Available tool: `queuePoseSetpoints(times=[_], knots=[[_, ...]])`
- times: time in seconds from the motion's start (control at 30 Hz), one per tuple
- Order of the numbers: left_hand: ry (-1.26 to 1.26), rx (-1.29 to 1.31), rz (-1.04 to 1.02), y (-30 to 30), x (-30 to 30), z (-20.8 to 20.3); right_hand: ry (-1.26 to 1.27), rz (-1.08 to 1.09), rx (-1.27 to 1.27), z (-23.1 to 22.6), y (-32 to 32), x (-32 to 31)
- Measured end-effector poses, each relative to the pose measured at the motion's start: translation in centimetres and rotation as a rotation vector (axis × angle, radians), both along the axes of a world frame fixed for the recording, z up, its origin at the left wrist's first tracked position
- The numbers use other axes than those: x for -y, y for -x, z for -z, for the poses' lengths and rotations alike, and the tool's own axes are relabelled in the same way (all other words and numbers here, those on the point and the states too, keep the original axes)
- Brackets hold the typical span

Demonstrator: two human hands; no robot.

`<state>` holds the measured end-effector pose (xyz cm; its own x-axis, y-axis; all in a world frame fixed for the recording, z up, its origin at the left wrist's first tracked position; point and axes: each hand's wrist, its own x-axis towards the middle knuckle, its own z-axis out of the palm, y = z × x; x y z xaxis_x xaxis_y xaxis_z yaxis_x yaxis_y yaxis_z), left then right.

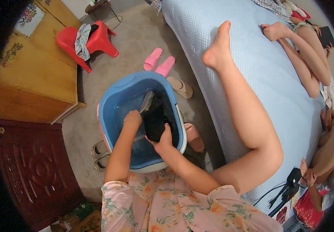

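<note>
A blue plastic tub (pixel 106 112) with a pale outer rim stands on the floor in front of me, with water in it. My left hand (pixel 133 119) is closed over the tub around the handle of a scrub brush (pixel 147 101), whose pale head points away from me. In my right hand (pixel 162 144) is a black, soft-looking item (pixel 154 125), gripped at its near edge with the thumb on top. The brush lies beside that item's far left edge. More dark material (pixel 167 102) shows at the tub's right side; its kind cannot be made out.
Pink slippers (pixel 165 66) and beige shoes (pixel 180 87) lie around the tub. A red plastic stool (pixel 95 40) with cloth on it stands far left, near a yellow wooden cabinet (pixel 35 77). To the right, other people rest on a bed (pixel 198 23); black cables (pixel 288 187) lie at its near end.
</note>
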<state>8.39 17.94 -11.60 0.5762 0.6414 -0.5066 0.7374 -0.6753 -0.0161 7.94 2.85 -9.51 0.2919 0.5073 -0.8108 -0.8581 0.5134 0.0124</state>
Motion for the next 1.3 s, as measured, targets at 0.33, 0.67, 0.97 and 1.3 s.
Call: queuePoseSetpoints(times=[0.33,0.67,0.97,1.3], knots=[[0.109,0.055,0.233,6.0,4.6,-7.0,0.054,-0.071,-0.009,-1.0,-0.2,0.2],[0.124,0.159,0.325,11.1,9.5,-11.5,-0.126,0.03,0.11,2.8,0.3,-0.3],[-0.028,0.177,0.324,10.3,9.2,-10.5,-0.123,0.04,0.087,1.5,0.4,-0.3],[-0.062,0.113,0.243,4.3,5.2,-6.7,-0.101,-0.006,0.043,-0.1,0.3,-0.2]])
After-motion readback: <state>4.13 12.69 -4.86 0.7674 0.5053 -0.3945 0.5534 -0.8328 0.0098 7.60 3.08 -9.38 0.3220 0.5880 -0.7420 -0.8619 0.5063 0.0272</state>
